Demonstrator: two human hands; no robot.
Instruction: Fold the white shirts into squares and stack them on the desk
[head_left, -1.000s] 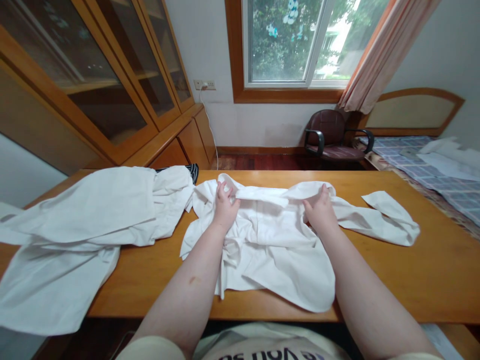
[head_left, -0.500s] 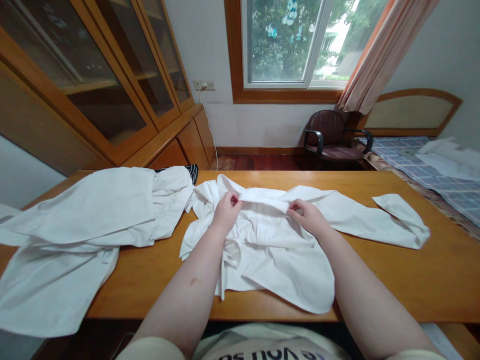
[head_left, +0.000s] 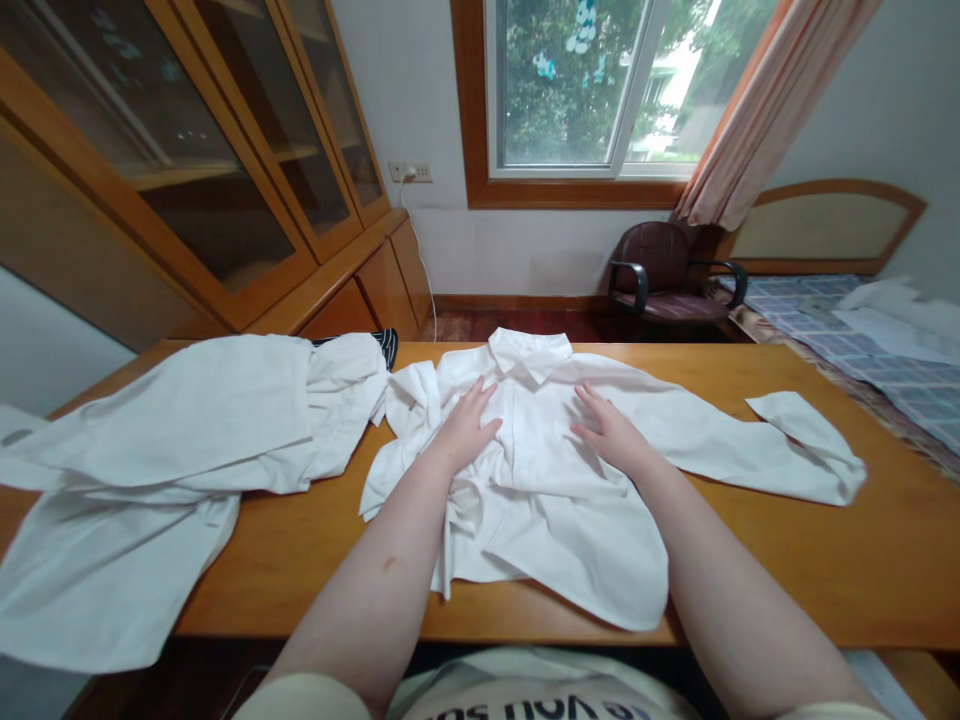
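A white collared shirt lies front up on the wooden table, its collar at the far edge. One sleeve stretches out to the right with its cuff bent back; the left sleeve is bunched up beside the body. My left hand rests open on the left chest of the shirt, fingers spread. On the right chest my right hand is open too, fingers apart and pointing away from me. Neither hand grips the cloth. The lower front of the shirt is creased.
More white garments lie in a heap on the left of the table, partly over its front edge. A dark striped cloth shows behind them. Beyond stand a glass-door cabinet, an armchair and a bed.
Both hands have let go of the pinched collar edge and opened onto the chest. The collar has gone from folded toward me to lying up at the far edge.
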